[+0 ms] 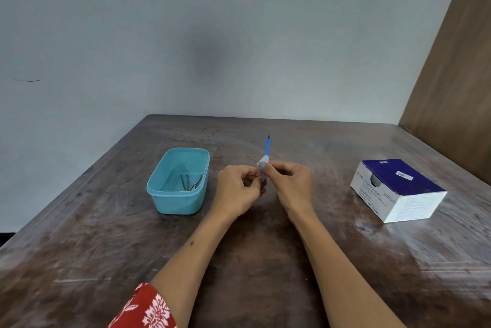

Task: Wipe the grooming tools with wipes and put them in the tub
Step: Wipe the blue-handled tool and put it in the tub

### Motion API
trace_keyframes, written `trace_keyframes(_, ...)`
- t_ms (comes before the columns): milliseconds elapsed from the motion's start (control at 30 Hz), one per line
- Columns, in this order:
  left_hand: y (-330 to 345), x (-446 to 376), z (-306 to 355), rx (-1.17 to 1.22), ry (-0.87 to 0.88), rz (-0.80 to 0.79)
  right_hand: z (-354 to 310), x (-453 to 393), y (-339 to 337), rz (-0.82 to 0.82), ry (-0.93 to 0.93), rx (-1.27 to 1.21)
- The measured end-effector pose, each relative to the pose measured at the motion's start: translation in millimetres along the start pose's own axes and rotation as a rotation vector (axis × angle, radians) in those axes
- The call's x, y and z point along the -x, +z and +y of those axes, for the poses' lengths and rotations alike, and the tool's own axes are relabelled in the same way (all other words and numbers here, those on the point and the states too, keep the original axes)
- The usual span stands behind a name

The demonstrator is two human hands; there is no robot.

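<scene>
Red sleeve [148, 309] with white floral print at the near edge, on the left forearm. Dark brown wooden table [252, 274], worn, scuffed, faintly glossy. Both hands meet over the middle of the table: left hand [237, 189] with fingers curled, pinching the lower end of a thin blue tool [267, 149]; right hand [291, 184] pinching a small white wipe [262, 163] folded round the tool's shaft. Tool held upright, slim like a pen, dark metal tip at top. Left of the hands, teal plastic tub [159, 189], rectangular with rounded corners, thin metal tools [190, 181] lying inside. Far right, cardboard box [398, 189], dark blue top, white sides with print, closed. Behind, plain pale wall [132, 35]; brown wooden panel [457, 75] at right.
</scene>
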State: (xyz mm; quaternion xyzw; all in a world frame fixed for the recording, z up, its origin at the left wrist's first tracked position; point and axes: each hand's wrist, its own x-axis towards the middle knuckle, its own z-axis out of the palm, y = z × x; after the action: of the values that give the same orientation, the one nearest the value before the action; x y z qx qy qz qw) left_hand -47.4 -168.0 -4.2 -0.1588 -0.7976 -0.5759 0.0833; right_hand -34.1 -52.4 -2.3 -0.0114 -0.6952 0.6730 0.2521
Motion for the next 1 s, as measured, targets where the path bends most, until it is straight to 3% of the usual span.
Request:
trace_keyframes(100, 3, 1, 0, 0.006, 0.001, -0.003, 0, -1, -1, 0.068, -0.014, -0.018)
trace_keyframes(267, 2, 1, -2, -0.028, 0.024, 0.041, 1, 3, 0, -0.011, -0.009, 0.059)
trace_keyframes(400, 1, 1, -2, -0.040, 0.044, 0.034, 2, 3, 0, 0.028, -0.036, 0.125)
trace_keyframes(500, 0, 1, -1, -0.082, 0.109, 0.152, 2, 2, 1, 0.045, -0.080, 0.233)
trace_keyframes(600, -1, -1, 1, 0.089, 0.089, 0.228, 3, 4, 2, 0.034, -0.206, 0.425)
trace_keyframes(767, -3, -8, 1, 0.200, 0.056, 0.226, 5, 8, 2, 0.013, -0.363, 0.538)
trace_keyframes(1000, -6, -10, 3, 0.397, 0.027, 0.249, 14, 8, -1, -0.168, -0.194, 0.622)
